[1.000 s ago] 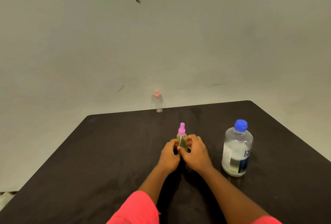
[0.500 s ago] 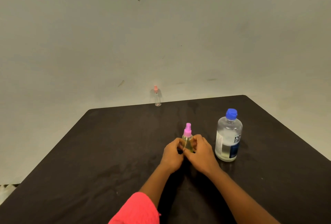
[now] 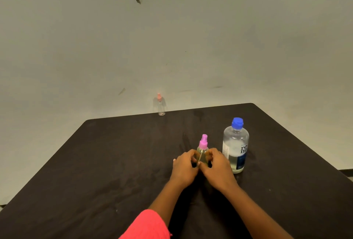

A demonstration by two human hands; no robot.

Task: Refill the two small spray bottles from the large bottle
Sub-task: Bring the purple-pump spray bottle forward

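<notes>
A small spray bottle with a pink-purple nozzle and yellowish liquid stands upright on the black table. My left hand and my right hand hold its body from either side, fingers curled round it. Just to the right stands the large clear bottle with a blue cap, about a third full of pale liquid. A second small spray bottle, clear with a pink top, stands at the table's far edge against the wall.
A plain grey wall rises behind the table. The table's right edge runs diagonally past the large bottle. Pink sleeves show at the bottom of the view.
The view has shifted, so the large bottle appears closer to my hands. Both hands stay on the small spray bottle, which stands in about the same spot.
</notes>
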